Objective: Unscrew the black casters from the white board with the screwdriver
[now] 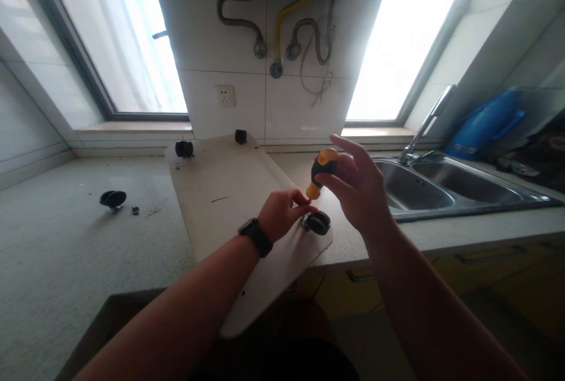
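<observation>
My right hand grips a yellow and black screwdriver by its handle, some fingers lifted off it. The screwdriver slants down toward a black caster wheel at the right corner of a pale board. My left hand, with a dark watch on the wrist, pinches its fingers at the screwdriver's lower end, beside the caster. What sits between those fingertips is hidden. At the board's far end stand two more black casters, one at the left corner and one farther right.
A loose black caster lies on the speckled counter at left, near a small dark piece. The board overhangs the counter's front edge. At right are a double steel sink, a faucet and a blue container.
</observation>
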Demonstrator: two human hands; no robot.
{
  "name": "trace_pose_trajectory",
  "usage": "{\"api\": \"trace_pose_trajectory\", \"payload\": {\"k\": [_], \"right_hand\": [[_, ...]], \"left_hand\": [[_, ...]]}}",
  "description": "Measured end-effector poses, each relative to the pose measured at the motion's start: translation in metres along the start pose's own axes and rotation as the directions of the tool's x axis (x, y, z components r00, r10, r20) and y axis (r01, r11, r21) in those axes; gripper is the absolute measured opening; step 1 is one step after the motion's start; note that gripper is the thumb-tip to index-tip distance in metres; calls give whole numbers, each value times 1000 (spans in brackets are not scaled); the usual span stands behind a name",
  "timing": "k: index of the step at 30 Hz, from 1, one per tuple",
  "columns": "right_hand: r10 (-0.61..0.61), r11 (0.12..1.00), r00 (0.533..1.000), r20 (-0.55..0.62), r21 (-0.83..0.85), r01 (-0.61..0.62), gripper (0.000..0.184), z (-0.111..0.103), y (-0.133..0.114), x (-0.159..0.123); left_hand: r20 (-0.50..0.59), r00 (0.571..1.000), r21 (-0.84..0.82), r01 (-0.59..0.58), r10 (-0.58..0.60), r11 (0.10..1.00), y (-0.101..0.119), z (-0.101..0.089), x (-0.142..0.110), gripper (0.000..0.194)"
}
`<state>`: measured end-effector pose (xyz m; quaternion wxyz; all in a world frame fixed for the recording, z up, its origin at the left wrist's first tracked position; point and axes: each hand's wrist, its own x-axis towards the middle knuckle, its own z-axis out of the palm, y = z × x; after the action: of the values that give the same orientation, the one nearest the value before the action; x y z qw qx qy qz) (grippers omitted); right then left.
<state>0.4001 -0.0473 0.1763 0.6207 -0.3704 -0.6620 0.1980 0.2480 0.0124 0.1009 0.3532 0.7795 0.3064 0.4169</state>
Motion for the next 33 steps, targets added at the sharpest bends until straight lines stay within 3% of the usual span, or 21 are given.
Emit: {"api": "trace_pose_trajectory", "payload": {"k": [6,10,13,17,25,33], "right_hand": [[-43,999,988,146,38,38,38,-1,5,-3],[-123,992,991,56,-18,125,44,0,8,-5],[-101,991,995,4,-87,101,49,-1,8,-4],[-19,998,998,67,-54,22,48,-5,4,-2],[-44,995,994,103,97,34,36,-8,14,-3],[-44,993,999,-3,-109,43,46,-4,12,-4]], "left_hand": [[-21,1000,0,-20,20,1000,-5,2,0,30],[-10,1000,33,-20,20,999,-4,3,-1,33],[-14,999,62,-31,32,998,-2,2,-2,32],[32,999,84,-44,42,995,0,-5,0,26],[185,978,40,-108,99,993,2,-12,0,25],[110,992,-12,-65,66,998,2,-7,1,12]]}}
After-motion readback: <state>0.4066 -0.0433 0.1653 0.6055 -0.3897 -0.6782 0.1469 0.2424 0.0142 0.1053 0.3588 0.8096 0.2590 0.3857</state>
